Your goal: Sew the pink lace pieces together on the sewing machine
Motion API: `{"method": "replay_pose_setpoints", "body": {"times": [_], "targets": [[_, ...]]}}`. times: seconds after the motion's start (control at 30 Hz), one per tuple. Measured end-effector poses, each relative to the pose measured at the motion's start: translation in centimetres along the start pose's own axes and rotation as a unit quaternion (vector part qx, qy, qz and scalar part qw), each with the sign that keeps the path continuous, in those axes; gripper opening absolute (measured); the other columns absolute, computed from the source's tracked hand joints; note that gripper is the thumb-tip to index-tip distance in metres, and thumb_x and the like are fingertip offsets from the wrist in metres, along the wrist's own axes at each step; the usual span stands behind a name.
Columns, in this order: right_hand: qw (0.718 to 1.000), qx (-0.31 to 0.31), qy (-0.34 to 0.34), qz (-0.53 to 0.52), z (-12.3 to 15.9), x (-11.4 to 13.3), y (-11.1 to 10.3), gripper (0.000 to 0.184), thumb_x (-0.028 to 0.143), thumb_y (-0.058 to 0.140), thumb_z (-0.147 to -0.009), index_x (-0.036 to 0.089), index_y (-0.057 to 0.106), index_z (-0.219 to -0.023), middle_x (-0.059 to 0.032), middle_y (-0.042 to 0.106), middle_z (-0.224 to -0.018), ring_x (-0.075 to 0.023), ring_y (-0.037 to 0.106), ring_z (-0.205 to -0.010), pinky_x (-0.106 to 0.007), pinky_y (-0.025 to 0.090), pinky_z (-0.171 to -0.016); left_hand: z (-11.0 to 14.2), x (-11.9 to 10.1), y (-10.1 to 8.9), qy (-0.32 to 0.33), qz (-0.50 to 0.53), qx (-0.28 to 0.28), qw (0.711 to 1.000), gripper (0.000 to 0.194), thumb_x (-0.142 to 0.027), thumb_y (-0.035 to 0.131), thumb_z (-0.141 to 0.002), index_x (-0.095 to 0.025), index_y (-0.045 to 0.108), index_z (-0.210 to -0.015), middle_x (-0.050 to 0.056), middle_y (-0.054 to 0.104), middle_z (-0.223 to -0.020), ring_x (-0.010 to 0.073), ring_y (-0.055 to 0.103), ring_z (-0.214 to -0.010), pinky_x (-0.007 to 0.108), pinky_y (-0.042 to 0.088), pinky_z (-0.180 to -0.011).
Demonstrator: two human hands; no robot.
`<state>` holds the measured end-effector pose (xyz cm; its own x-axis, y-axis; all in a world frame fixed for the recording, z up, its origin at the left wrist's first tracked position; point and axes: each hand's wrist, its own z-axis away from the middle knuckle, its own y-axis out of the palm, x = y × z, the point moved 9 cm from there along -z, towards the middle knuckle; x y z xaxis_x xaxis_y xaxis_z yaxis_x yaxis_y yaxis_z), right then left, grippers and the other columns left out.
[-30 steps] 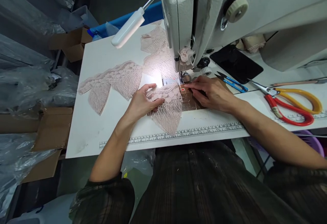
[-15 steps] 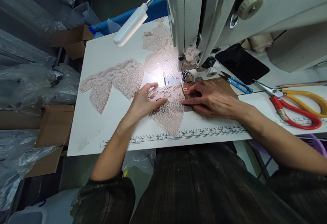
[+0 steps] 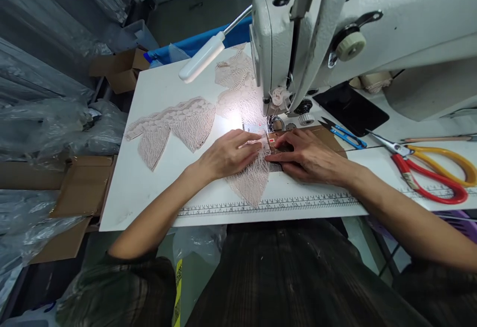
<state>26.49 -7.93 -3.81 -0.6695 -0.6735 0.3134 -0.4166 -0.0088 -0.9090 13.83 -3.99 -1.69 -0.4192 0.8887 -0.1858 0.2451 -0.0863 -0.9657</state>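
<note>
A pale pink lace piece (image 3: 248, 188) lies in front of the sewing machine's needle and presser foot (image 3: 270, 124), its pointed end towards me. My left hand (image 3: 233, 154) lies over its upper part, fingers bent together and closed on the lace near the top edge; the fingertips are partly hidden. From the right comes my right hand (image 3: 309, 154), fingers apart, with the outstretched index fingertip touching the lace's right edge. Beneath that hand is a brown plate (image 3: 328, 137) with a small red-marked label (image 3: 272, 140). More joined lace pieces (image 3: 194, 123) trail behind and left.
The sewing machine (image 3: 274, 58) rises over the work, with a white lamp (image 3: 203, 57) on its left. To the right lie blue thread snips (image 3: 346, 135), a black phone-like slab (image 3: 352, 107) and red-and-yellow-handled scissors (image 3: 428, 168). A printed ruler (image 3: 298, 204) runs along the front edge.
My left hand has moved right and forward over the lace, closer to the needle. My right hand's index finger has shifted from beside the presser foot to the lace's right edge.
</note>
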Motion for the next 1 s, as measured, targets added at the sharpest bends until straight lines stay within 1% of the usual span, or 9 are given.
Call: {"method": "replay_pose_setpoints", "body": {"times": [0.07, 0.13, 0.2, 0.3, 0.4, 0.5, 0.67, 0.9, 1.0], "targets": [[1.000, 0.003, 0.002, -0.006, 0.0, -0.1, 0.1, 0.037, 0.026, 0.053, -0.096, 0.037, 0.075, -0.124, -0.0105, 0.063, -0.116, -0.0287, 0.054, -0.111, -0.051, 0.047, -0.096, -0.6, -0.2, 0.8, 0.046, 0.019, 0.027, 0.998, 0.027, -0.029, 0.045, -0.105, -0.019, 0.063, -0.123, 0.013, 0.067, -0.129, 0.0213, 0.066, -0.108, 0.042, 0.058, -0.091], [1.000, -0.002, 0.004, -0.011, 0.1, -0.1, 0.0, 0.036, 0.027, 0.053, -0.096, 0.037, 0.075, -0.123, -0.0104, 0.063, -0.118, -0.0288, 0.054, -0.111, -0.051, 0.047, -0.096, -0.8, -0.1, 1.5, 0.061, 0.014, 0.043, 0.997, 0.034, -0.034, 0.046, -0.105, -0.016, 0.058, -0.130, 0.017, 0.065, -0.133, 0.0243, 0.065, -0.111, 0.044, 0.056, -0.093], [1.000, -0.007, 0.006, -0.014, 0.2, -0.1, 0.0, 0.036, 0.028, 0.053, -0.097, 0.036, 0.075, -0.123, -0.0107, 0.063, -0.117, -0.0285, 0.053, -0.111, -0.051, 0.047, -0.097, -0.8, -0.3, 2.2, 0.057, -0.002, 0.060, 0.997, 0.040, -0.039, 0.046, -0.105, -0.013, 0.056, -0.133, 0.019, 0.061, -0.138, 0.0275, 0.063, -0.115, 0.047, 0.053, -0.096], [1.000, -0.006, 0.011, -0.014, 0.3, -0.2, 0.1, 0.035, 0.027, 0.052, -0.097, 0.034, 0.075, -0.123, -0.0112, 0.062, -0.117, -0.0282, 0.053, -0.112, -0.051, 0.046, -0.098, -0.6, -0.6, 2.8, 0.026, -0.033, 0.061, 0.997, 0.041, -0.039, 0.043, -0.105, -0.013, 0.057, -0.134, 0.020, 0.057, -0.145, 0.0294, 0.061, -0.114, 0.048, 0.051, -0.096], [1.000, -0.019, 0.014, -0.014, 0.2, -0.4, 0.2, 0.036, 0.024, 0.051, -0.097, 0.032, 0.074, -0.123, -0.0117, 0.061, -0.118, -0.0277, 0.054, -0.115, -0.050, 0.046, -0.098, -0.9, -0.6, 2.9, -0.009, -0.073, 0.050, 0.996, 0.041, -0.037, 0.040, -0.105, -0.014, 0.058, -0.135, 0.018, 0.057, -0.147, 0.0302, 0.061, -0.108, 0.048, 0.048, -0.091], [0.999, -0.046, 0.021, -0.010, 0.2, -0.8, 0.2, 0.035, 0.023, 0.051, -0.097, 0.029, 0.073, -0.123, -0.0127, 0.061, -0.118, -0.0264, 0.054, -0.114, -0.047, 0.047, -0.098, -1.6, 0.0, 2.7, -0.027, -0.086, 0.048, 0.995, 0.039, -0.034, 0.038, -0.106, -0.018, 0.059, -0.135, 0.015, 0.058, -0.147, 0.0308, 0.059, -0.111, 0.048, 0.043, -0.093], [0.998, -0.058, 0.031, 0.009, 0.2, -1.3, 0.5, 0.034, 0.025, 0.050, -0.097, 0.026, 0.071, -0.123, -0.0135, 0.061, -0.118, -0.0264, 0.055, -0.109, -0.047, 0.050, -0.094, -2.6, 0.9, 2.5, -0.032, -0.059, 0.051, 0.996, 0.039, -0.034, 0.039, -0.105, -0.021, 0.060, -0.135, 0.013, 0.058, -0.148, 0.0314, 0.057, -0.113, 0.048, 0.042, -0.093], [0.997, -0.069, 0.038, 0.010, -0.1, -1.3, 0.0, 0.033, 0.023, 0.048, -0.097, 0.026, 0.072, -0.120, -0.0126, 0.062, -0.114, -0.0242, 0.057, -0.104, -0.043, 0.053, -0.091, -2.7, 1.0, 2.8, -0.037, -0.089, 0.058, 0.994, 0.042, -0.035, 0.034, -0.105, -0.021, 0.059, -0.136, 0.011, 0.051, -0.156, 0.0324, 0.056, -0.111, 0.049, 0.040, -0.089], [0.997, -0.069, 0.038, 0.003, -0.1, -1.3, -0.2, 0.032, 0.023, 0.048, -0.098, 0.026, 0.073, -0.118, -0.0127, 0.062, -0.113, -0.0236, 0.058, -0.103, -0.041, 0.054, -0.090, -2.8, 0.9, 2.8, -0.033, -0.095, 0.057, 0.993, 0.044, -0.035, 0.033, -0.105, -0.019, 0.059, -0.136, 0.012, 0.051, -0.156, 0.0333, 0.056, -0.112, 0.050, 0.039, -0.089]]}}
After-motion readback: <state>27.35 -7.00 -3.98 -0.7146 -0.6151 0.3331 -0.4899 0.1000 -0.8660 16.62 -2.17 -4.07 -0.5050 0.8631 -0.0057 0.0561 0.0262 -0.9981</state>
